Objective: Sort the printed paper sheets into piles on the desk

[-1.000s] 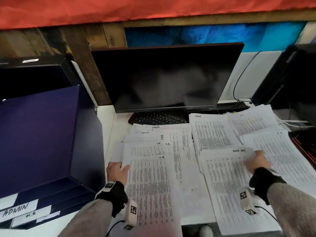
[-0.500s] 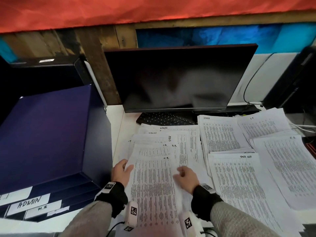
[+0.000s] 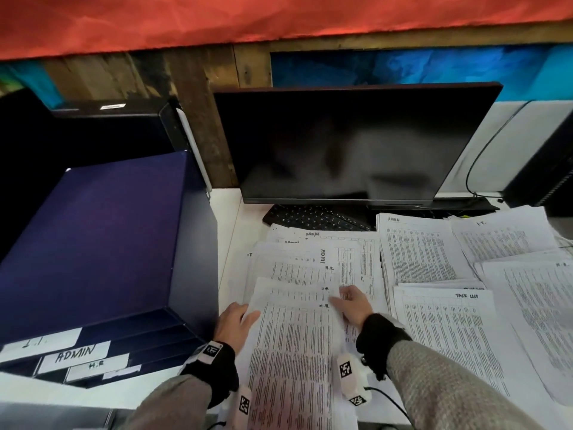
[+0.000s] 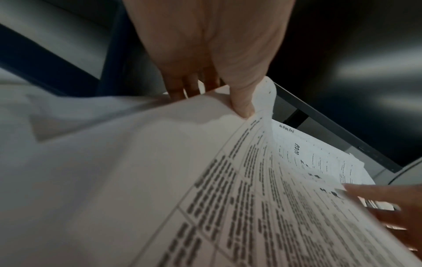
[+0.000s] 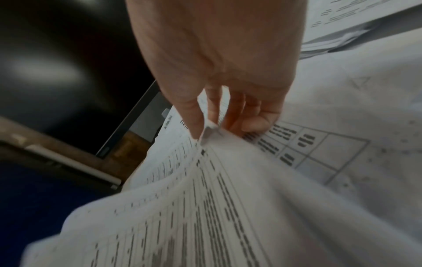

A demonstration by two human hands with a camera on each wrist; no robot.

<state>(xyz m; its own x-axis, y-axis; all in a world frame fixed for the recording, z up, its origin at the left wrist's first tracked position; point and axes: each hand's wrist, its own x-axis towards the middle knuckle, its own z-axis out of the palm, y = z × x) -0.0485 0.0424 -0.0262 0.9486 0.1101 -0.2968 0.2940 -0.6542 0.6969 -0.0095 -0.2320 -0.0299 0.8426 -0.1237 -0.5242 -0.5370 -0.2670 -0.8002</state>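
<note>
I am pinching the left edge of the top white printed sheet marked H.R. with my left hand, right hand pinching its far corner, peeling slowly so only one lifts.

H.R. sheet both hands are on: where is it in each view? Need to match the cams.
Head: the H.R. sheet lies bottom centre, left hand on its left edge, right hand at its top right corner.
Left wrist: fills the lower half, thumb on top, fingers under.
Right wrist: lower centre, corner pinched.
Shared landmark: the monitor, its lower edge visible in both wrist views.
</note>
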